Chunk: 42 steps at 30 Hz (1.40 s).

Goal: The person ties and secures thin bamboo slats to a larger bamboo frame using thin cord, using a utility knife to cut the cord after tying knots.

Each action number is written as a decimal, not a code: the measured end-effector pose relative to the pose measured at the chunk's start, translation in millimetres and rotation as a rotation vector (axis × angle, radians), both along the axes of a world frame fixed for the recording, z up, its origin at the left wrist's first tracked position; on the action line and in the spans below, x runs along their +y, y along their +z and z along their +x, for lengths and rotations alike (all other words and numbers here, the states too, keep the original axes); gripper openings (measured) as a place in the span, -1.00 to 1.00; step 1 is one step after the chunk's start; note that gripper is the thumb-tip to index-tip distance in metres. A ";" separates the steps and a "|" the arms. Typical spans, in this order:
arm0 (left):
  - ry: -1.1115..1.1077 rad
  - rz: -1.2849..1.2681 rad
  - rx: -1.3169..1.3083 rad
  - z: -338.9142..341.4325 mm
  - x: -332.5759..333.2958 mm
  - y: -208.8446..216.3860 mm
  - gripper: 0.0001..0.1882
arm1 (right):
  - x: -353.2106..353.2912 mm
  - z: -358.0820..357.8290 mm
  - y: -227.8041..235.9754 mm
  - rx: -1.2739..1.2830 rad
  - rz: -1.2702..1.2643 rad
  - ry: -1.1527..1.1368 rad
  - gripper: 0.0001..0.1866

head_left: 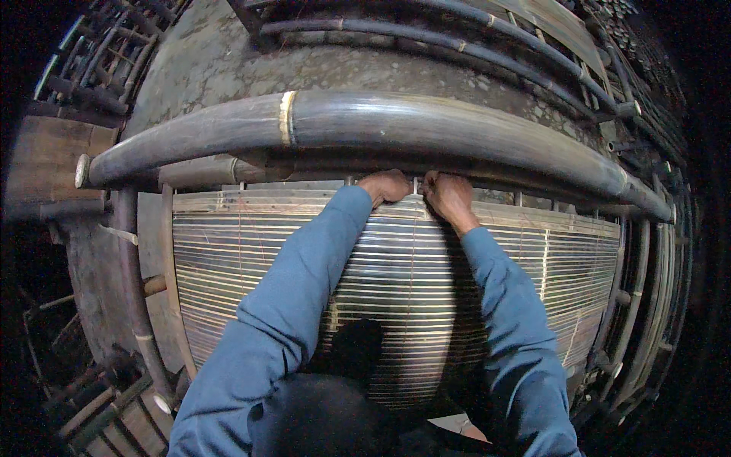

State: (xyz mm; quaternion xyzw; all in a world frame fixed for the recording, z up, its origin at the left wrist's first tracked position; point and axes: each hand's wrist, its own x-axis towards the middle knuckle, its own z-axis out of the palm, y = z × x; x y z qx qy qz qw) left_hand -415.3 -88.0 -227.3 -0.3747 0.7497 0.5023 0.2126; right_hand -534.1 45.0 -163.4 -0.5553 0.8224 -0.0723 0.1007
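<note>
A slatted bamboo panel [396, 305] spreads below me, its thin pale strips running left to right with fine reddish threads crossing them. At its far edge, just under a thick dark bamboo pole [426, 126], both hands work close together. My left hand [387, 186] is closed with its fingers curled; what they pinch is hidden. My right hand [449, 196] is closed too, its fingertips against a short pale peg [416, 185] between the hands. Whether a thread or tie lies in the fingers is too small to see.
Dark bamboo uprights [141, 305] frame the panel on the left, with more poles [643, 266] along the right. Beyond the thick pole lies a rough grey floor [221, 68]. Further bamboo furniture [487, 46] stands at the back right, and stacked frames [99, 61] at the far left.
</note>
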 end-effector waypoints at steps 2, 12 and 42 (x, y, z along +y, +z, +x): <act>0.062 -0.076 0.072 -21.7 34.8 28.7 -0.53 | 23.6 -21.0 -13.3 -0.054 0.091 -0.178 -0.83; 0.307 -0.386 0.301 26.0 50.2 65.8 -0.65 | 72.3 -5.2 49.6 -1.318 -0.506 -0.751 -0.74; 0.196 -0.463 0.625 33.8 66.6 85.1 -0.81 | 388.3 -89.3 234.9 -1.096 -1.684 -0.530 -0.52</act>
